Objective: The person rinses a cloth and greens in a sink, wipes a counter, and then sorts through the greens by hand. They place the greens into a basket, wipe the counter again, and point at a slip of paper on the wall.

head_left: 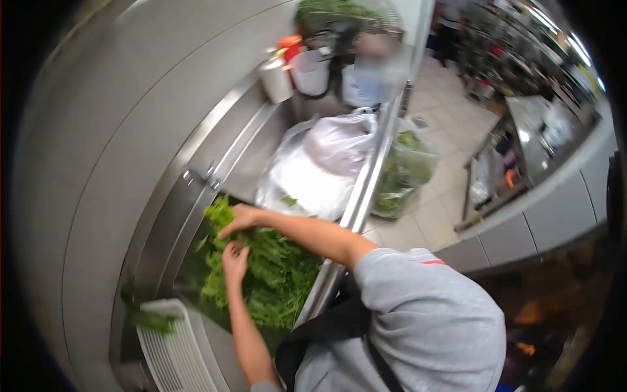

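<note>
A heap of green leaf lettuce point(274, 281) fills the near part of the steel sink. My right hand point(243, 219) reaches across from the upper side, its fingers closed around a bunch of pale lettuce leaves. Just below it, my left hand point(235, 260) has curled fingers pressed together against the leaves; whatever is between them is hidden. Left of the heap stands a white slatted plastic basket point(171, 346). Some dark green leaves point(149, 315), smeared by motion, show at its upper edge.
Beyond the lettuce, a white plastic bag point(313, 176) lies in the sink near a metal tap point(204, 176). Bottles and tubs point(310, 73) stand at the far end. A clear bag of greens point(403, 173) sits outside the sink's edge. Another person point(449, 29) stands far back.
</note>
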Motion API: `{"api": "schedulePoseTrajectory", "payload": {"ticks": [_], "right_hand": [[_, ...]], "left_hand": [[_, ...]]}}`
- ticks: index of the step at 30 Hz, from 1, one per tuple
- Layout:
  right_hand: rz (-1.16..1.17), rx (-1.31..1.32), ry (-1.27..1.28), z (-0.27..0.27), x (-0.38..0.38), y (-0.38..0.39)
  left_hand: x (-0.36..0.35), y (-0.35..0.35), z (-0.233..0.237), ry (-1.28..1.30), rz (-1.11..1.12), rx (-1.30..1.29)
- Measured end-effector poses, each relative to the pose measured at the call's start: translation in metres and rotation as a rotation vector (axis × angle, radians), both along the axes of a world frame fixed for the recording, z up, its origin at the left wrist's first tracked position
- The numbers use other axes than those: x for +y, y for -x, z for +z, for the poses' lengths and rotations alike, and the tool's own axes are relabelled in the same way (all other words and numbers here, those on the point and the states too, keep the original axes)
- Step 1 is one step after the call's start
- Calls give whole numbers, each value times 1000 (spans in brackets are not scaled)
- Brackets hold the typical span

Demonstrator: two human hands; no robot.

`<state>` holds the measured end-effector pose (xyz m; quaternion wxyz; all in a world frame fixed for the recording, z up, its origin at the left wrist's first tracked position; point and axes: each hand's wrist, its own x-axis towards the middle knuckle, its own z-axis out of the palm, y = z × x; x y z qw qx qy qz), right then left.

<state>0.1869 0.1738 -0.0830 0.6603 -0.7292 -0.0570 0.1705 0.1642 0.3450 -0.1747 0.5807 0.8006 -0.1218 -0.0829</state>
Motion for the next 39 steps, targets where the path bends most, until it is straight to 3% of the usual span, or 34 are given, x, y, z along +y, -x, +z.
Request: {"api": "schedulePoseTrajectory", "payload": {"ticks": [4,6,10,12,14,19,21,23,24,25,26,27,28,29,30,32,34,35,37,38,39], "right_hand": [[16,-69,-54,-17,-14,-14],[-78,-156,8,-22,-16,-22],[-408,-59,159,-25,-16,-27],[-372,-72,207,-24,-20,-26],[-321,-109,238,-33,-22,-26],[-211,-36,175,-66,-24,-41],[-142,-4,165,-71,-21,-55],[129,-66,74,-84,-8,-79],[217,-226,109,-110,7,-100],[318,-150,475,-81,-1,-97],[10,25,940,-102,28,-100],[61,-38,964,-97,27,-111],[166,-74,807,-99,22,-131],[106,-265,771,-101,13,-140],[-23,-275,674,-102,3,-151],[-391,-497,759,-83,-23,-173],[-592,-1051,736,-69,-44,-207],[-582,-1060,720,-74,-52,-227],[-96,-1139,1176,-91,-62,-260],[-93,-1150,1170,-85,-62,-260],[165,-816,1316,-75,-62,-250]], "left_hand": [[-15,9,55,-131,-125,177],[-25,2,58,-66,-54,285],[-52,-9,61,8,50,327],[-55,-15,55,-304,-115,37],[-55,-18,50,-382,-114,80],[-50,-8,45,-422,-150,186],[-23,-7,13,-334,-67,268],[10,3,-15,-314,63,288],[14,13,-3,-467,67,195],[31,19,-10,-537,100,221],[43,27,-10,-628,134,257],[55,34,-11,-591,139,250],[62,39,-7,-532,165,300],[65,40,-5,-394,203,470],[67,42,-3,-380,252,479],[62,38,3,-319,137,549],[45,23,3,-200,85,492],[34,10,-1,-139,78,472],[2,-24,12,-29,106,508],[-11,-43,8,66,137,513],[-20,-61,2,159,166,516]]}}
